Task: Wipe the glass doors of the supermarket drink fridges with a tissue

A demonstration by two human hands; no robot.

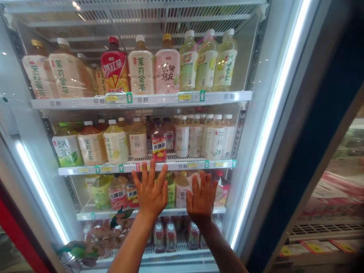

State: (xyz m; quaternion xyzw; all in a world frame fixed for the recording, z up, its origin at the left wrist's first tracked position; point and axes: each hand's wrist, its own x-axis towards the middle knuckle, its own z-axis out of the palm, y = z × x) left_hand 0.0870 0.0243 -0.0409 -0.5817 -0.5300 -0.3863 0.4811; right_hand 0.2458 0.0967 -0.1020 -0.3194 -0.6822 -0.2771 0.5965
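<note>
My left hand (151, 191) is raised with its palm forward and fingers spread, and holds nothing. Its fingertips overlap the middle shelf edge, just below a small dark-capped tea bottle (159, 142) with a red and yellow label. To the right, my right hand (201, 201) is held up the same way, open, in front of the lower shelf's bottles. Part of a pink-labelled bottle (181, 191) shows between the hands. Reflections suggest glass before the shelves; I cannot tell whether either hand touches it.
A lit drinks cooler has wire shelves with a top shelf edge (159, 100) and a middle shelf edge (85, 170). Large bottles, including a red-labelled one (114, 70), stand on top. Light strips (270, 125) line both sides. A blurred shelf with price tags (313, 246) lies right.
</note>
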